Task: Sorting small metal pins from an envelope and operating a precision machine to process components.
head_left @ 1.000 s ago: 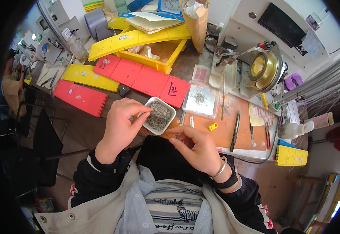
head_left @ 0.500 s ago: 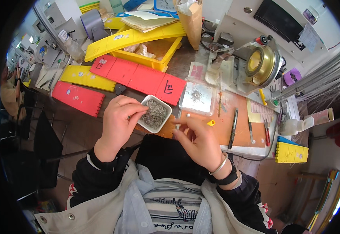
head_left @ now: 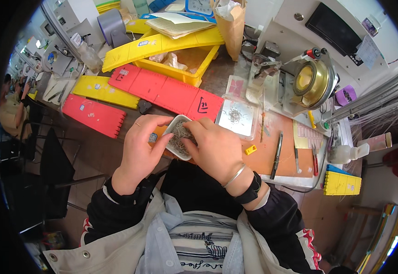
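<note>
A small white dish [head_left: 174,152] heaped with fine, springy grey wire pieces [head_left: 177,134] stands at the table's near edge. My right hand [head_left: 219,146] reaches over it from the right, thumb and forefinger pinching into the wire pieces, its other fingers curled out of sight. At the dish's left side, my left hand [head_left: 142,144] has thumb and forefinger apart, their tips close to the rim; nothing shows between them. Beyond my right hand, a clear square box [head_left: 228,108] has more wire pieces on its white surface. A small yellow clip-like piece [head_left: 250,150] lies to the right.
Red slatted strips [head_left: 171,93] and yellow ones lie at the left and back. A yellow bin [head_left: 194,75] stands behind them. Tweezers [head_left: 277,153] and red-handled pliers [head_left: 315,162] rest on the orange mat [head_left: 295,169]. A machine with a gold wheel [head_left: 306,82] stands at back right.
My right hand has moved left, from beside the dish into its wire pieces. My left thumb and forefinger, pinched together over the dish's edge before, have parted.
</note>
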A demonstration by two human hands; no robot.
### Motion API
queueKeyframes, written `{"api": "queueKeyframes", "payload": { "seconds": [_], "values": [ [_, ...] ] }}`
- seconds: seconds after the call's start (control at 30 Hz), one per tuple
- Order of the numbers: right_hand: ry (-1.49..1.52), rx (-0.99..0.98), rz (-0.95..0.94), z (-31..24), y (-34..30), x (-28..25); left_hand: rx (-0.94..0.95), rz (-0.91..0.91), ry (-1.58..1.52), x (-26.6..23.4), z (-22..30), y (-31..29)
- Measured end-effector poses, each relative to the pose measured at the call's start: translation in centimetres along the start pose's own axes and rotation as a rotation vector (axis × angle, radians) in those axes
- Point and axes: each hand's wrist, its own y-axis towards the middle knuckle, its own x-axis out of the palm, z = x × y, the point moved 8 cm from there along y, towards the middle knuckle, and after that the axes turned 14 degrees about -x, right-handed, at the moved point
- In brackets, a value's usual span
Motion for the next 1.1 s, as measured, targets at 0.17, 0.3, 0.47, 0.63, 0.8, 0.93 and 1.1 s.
{"api": "queueKeyframes", "payload": {
  "seconds": [0.17, 0.3, 0.47, 0.63, 0.8, 0.93, 1.1],
  "values": [
    [0.135, -0.002, 0.127, 0.3, -0.1, -0.9, -0.007, -0.012, -0.03, -0.1, 0.2, 0.0],
    [0.318, 0.071, 0.187, 0.7, 0.1, -1.4, 0.004, -0.014, -0.096, -0.3, 0.6, 0.2],
    [0.395, 0.077, 0.164, 0.9, 0.4, -1.0, 0.024, -0.06, -0.082, -0.1, 0.8, 0.4],
    [0.418, 0.03, 0.135, 0.7, 0.4, -0.3, 0.03, -0.13, 0.007, 1.6, 0.9, 0.1],
    [0.547, 0.131, 0.256, 1.8, -0.4, -2.2, 0.009, -0.218, 0.042, 2.7, 1.1, -0.1],
    [0.424, 0.277, 0.341, 4.8, -2.0, -6.1, 0.022, -0.265, 0.105, 2.8, 1.1, -0.2],
    [0.167, 0.314, 0.219, 9.3, -4.1, -7.0, 0.014, -0.327, 0.142, 3.7, 1.6, -0.1]
  ]
}}
